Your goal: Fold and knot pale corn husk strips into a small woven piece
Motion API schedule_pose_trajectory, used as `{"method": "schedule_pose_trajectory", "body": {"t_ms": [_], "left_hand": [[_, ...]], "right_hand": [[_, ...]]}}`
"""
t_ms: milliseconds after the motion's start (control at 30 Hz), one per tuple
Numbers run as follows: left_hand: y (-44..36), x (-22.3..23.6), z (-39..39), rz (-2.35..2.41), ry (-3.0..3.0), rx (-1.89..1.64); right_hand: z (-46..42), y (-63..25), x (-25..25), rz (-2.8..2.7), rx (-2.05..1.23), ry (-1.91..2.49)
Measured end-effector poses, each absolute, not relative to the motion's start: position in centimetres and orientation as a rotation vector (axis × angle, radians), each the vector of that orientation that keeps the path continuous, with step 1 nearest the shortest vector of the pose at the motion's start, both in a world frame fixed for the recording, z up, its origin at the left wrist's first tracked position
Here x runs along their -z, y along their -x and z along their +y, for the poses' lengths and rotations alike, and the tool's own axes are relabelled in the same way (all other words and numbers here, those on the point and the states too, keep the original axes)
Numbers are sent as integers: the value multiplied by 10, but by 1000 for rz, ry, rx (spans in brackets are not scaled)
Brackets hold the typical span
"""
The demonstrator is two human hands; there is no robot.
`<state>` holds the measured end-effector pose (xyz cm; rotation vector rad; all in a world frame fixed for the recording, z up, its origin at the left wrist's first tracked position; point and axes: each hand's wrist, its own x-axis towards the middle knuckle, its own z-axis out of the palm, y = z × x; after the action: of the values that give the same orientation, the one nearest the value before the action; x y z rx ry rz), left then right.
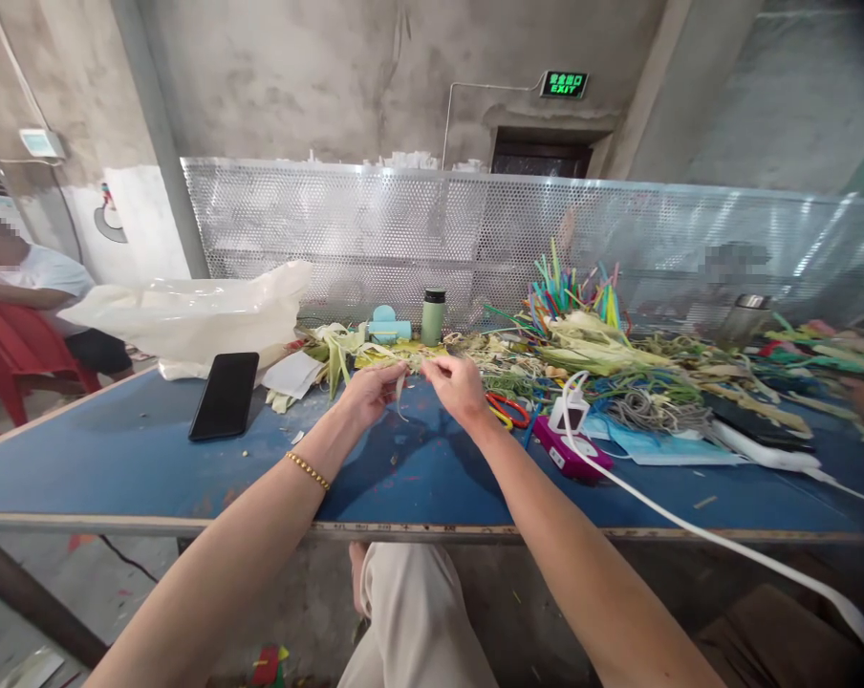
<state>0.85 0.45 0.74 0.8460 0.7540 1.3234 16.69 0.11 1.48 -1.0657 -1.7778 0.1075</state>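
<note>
Head view, single entry.

- Left hand [366, 392]: raised just above the blue table [117, 459], fingers pinched on one end of a pale strip [401, 390]. A gold bead bracelet [307, 470] sits on the wrist.
- Right hand [455, 384]: facing the left, close beside it, fingertips pinched on the other end of the same strip. Both hands grip it, apparently so the thin piece stays taut between them; its loose tail hangs down between the hands.
- Pale strip: held in the air between both hands, over the middle of the table, just in front of the heap of husk-like strips [375, 349]. Material cannot be told for certain; it looks like dried leaf or husk.
- Black phone [225, 394]: flat on the table to the left, well apart from the hands.
- White plastic bag [195, 311]: slumped at the far left edge.
- Green flask [433, 316] and a light teal container [387, 328]: at the back, against the perforated metal screen [475, 229].
- Coloured strips [575, 287]: a standing bunch to the right, above more tangled material.
- Red-handled scissors [507, 409]: flat, just right of the right hand, within reach.
- Purple power strip [572, 449]: with a white plug and white cable [725, 545] trailing off the near edge.
- Blue face mask [661, 447]: lying beside the power strip.
- Seated person [31, 296]: far left, on a red chair, apart from the work.
</note>
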Motion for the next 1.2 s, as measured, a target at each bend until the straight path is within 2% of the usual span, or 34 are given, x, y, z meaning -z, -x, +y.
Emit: {"method": "schedule_pose_trajectory", "body": {"t_ms": [233, 733, 1000, 1200], "left_hand": [[-11, -3, 2, 665, -922, -1279], [-12, 0, 8, 834, -1266, -1657], [-13, -1, 8, 830, -1254, -1696], [-10, -2, 8, 814, -1242, -1682]], "right_hand": [[4, -158, -3, -1757, -562, 973], [-4, -159, -10, -1827, -544, 951], [-3, -157, -6, -1842, -572, 928], [3, -155, -2, -1893, -384, 931]]}}
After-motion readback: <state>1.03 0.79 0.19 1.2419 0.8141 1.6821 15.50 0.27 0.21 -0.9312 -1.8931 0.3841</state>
